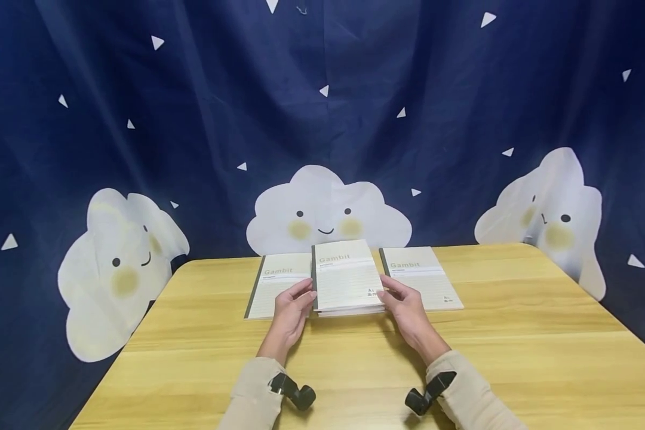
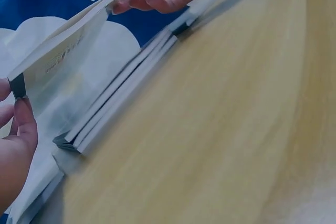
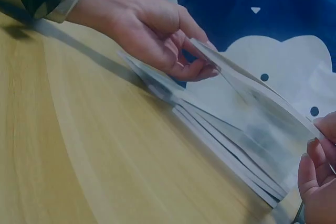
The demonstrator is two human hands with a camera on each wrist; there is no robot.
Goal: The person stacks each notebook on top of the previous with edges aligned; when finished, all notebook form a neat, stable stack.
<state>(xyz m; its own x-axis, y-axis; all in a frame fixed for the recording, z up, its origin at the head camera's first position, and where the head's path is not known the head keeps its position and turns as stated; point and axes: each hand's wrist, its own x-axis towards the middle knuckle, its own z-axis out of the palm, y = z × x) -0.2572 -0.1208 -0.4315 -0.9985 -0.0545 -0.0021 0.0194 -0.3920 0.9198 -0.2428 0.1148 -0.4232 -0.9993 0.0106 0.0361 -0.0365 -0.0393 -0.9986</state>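
Observation:
A white notebook with a dark spine and "Gambit" on its cover is held up between both hands. My left hand pinches its spine edge, thumb on one face and fingers on the other. On the opposite edge, my right hand grips it between thumb and fingers. Beneath it, in the left wrist view, lies a small stack of similar notebooks, with a gap between stack and held notebook. The right wrist view also shows the stack's page edges, slightly fanned.
One matching notebook lies flat on the left of the stack, another on the right. All are on a wooden table. Behind its far edge hangs a dark blue curtain with clouds and white triangles.

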